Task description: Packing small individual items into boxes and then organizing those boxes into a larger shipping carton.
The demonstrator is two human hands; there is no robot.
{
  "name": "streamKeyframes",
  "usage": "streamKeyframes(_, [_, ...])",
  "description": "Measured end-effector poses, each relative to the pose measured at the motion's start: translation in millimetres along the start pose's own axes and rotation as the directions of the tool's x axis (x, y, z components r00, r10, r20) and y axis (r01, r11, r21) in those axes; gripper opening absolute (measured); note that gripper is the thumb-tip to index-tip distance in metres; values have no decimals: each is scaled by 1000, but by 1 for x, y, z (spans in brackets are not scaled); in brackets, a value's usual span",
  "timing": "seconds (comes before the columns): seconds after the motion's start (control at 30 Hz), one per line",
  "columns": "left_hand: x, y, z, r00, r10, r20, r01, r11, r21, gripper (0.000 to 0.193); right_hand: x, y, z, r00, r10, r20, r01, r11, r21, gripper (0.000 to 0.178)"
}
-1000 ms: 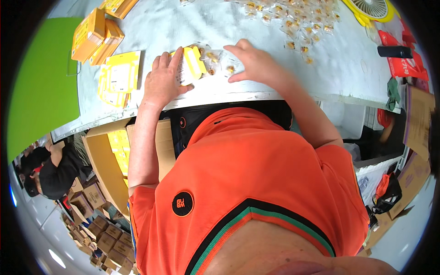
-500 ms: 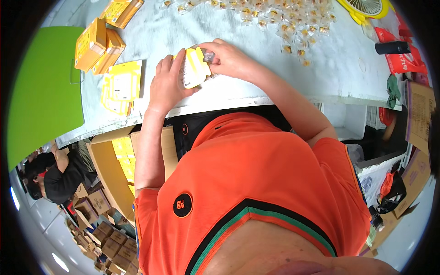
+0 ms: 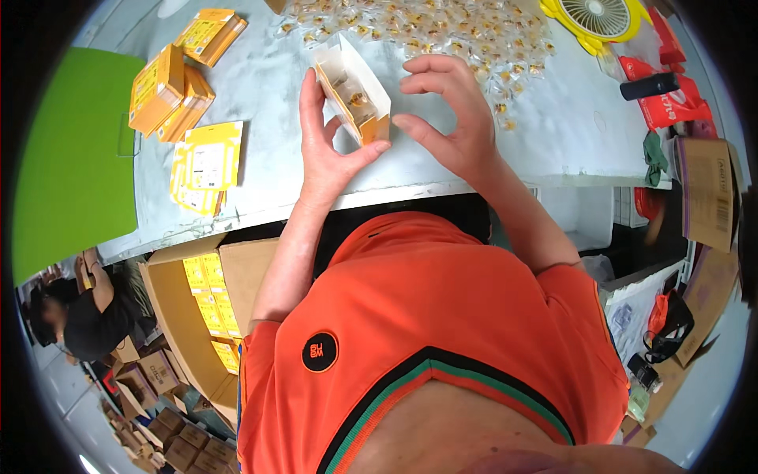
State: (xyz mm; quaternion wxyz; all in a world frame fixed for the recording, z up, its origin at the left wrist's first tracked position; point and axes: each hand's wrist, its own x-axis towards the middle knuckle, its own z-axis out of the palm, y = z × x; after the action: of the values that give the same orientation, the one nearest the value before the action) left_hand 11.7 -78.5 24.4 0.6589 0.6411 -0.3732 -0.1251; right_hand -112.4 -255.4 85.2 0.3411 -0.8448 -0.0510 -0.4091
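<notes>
Right now the left hand (image 3: 332, 154) grips a small open yellow-and-white box (image 3: 353, 88), thumb at its near end and fingers along its side, holding it tilted just above the pale table (image 3: 553, 150). One small packet (image 3: 357, 99) sits inside the box; whether more lie under it I cannot tell. The right hand (image 3: 454, 118) hovers beside the box with fingers curled and loose, gripping nothing as far as I can see, its fingertips just off the box's open edge.

Beyond the hands, a big scatter of clear-wrapped packets (image 3: 426, 28) covers the far side of the table, so plenty looks left to pack. To the left lie closed yellow boxes (image 3: 170, 87) in a small pile, and nearer, a stack of flat unfolded cartons (image 3: 207, 162). Below the table edge an open cardboard case (image 3: 209, 304) holds rows of yellow boxes, only partly filled by my reckoning. So: one box mid-fill, some done, many packets waiting.
</notes>
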Motion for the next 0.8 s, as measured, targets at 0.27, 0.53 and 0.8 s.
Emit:
streamKeyframes(0.27, [-14, 3, 7, 982, 51, -180, -15, 980, 197, 136, -16, -17, 23, 993, -4, -117, 13, 997, 72, 42])
streamKeyframes(0.53, [-18, 9, 19, 978, -54, -199, 100, 968, 230, 120, -32, -2, 52, 958, 239, -158, -201, 953, 225, 40])
streamKeyframes(0.8, [-16, 4, 13, 936, -320, -144, 269, 918, -292, 53, -34, 11, 43, 891, 423, -163, -355, 874, 331, 34])
